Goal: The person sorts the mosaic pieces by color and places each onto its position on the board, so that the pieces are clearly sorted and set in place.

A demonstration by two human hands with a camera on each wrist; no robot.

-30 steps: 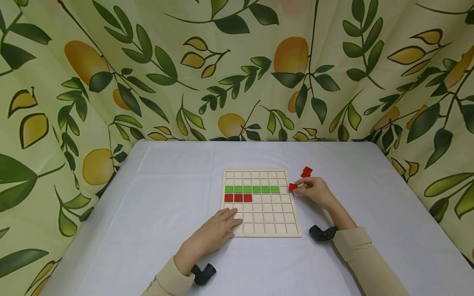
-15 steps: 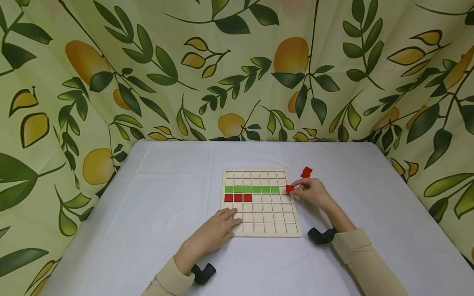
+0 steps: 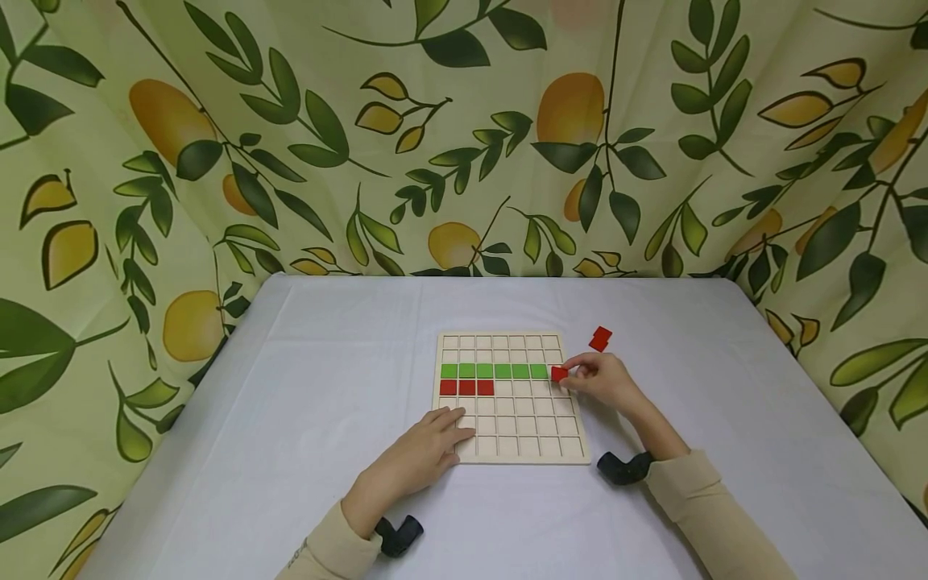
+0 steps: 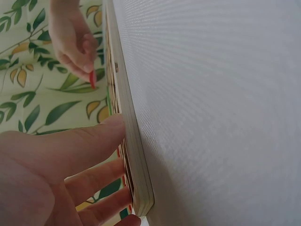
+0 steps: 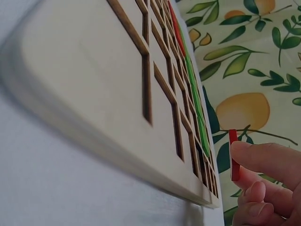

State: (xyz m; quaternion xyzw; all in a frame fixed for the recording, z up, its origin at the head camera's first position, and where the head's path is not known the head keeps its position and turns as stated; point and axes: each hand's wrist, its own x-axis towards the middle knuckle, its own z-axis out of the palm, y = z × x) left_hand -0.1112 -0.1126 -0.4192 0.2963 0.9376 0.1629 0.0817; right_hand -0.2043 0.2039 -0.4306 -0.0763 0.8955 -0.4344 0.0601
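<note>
A square wooden grid board (image 3: 525, 447) lies on the white table. One of its rows holds several green tiles (image 3: 495, 371), and the row just below has three red tiles (image 3: 466, 387) at its left end. Between thumb and fingers my right hand (image 3: 605, 380) pinches a red square tile (image 3: 559, 374), over the right end of the green row. In the right wrist view that tile (image 5: 233, 155) is seen edge-on. My left hand (image 3: 424, 451) rests on the board's lower left with fingers relaxed, its thumb along the board's edge in the left wrist view.
Loose red tiles (image 3: 600, 338) lie overlapping on the table to the right of the board's top corner. A white cloth covers the table (image 3: 326, 346). Behind and beside it hangs a curtain (image 3: 464, 161) printed with leaves and fruit. Each wrist carries a black device (image 3: 399, 536).
My right hand has moved left with the pinched red tile, from beside the board's right edge to over the board. The left hand stays where it was.
</note>
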